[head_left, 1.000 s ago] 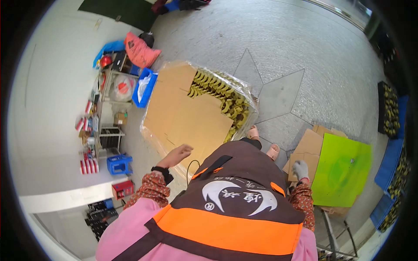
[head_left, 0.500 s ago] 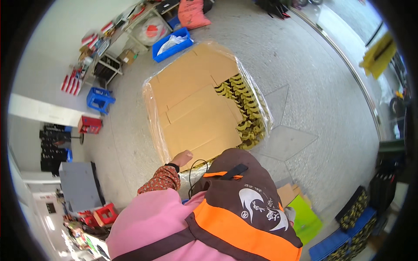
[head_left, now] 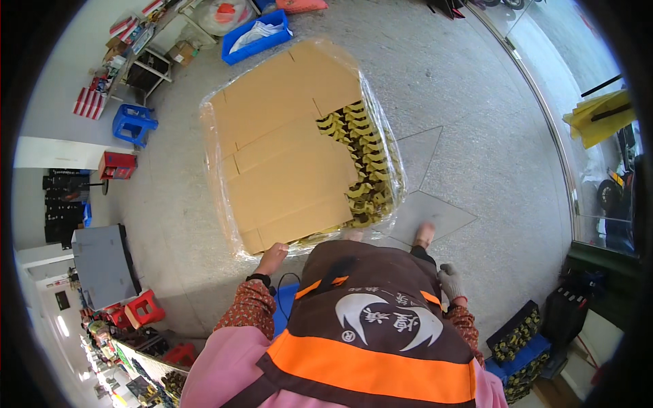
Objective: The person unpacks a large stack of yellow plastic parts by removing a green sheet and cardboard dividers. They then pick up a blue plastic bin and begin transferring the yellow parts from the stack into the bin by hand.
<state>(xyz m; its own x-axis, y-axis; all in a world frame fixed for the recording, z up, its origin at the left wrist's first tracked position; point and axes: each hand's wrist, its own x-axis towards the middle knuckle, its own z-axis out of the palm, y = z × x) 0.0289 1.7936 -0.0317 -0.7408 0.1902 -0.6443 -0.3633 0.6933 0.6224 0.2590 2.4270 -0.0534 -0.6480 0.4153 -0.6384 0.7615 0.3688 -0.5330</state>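
Resting my left hand point(head_left: 271, 258), fingers loosely curled, on the near edge of this big plastic-wrapped pallet point(head_left: 272, 170) topped with cardboard sheets, yellow-and-black parts point(head_left: 364, 163) stacked along its right side. It's sitting on the floor right in front of me. My gloved right hand point(head_left: 449, 280) hangs by my side, can't tell if it's gripping anything.

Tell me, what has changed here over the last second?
The person has walked up to the wrapped pallet of cardboard. The left hand has reached forward and now touches its plastic-wrapped near edge. The gloved right hand stays low at the side, holding nothing. The pallet itself looks unmoved.
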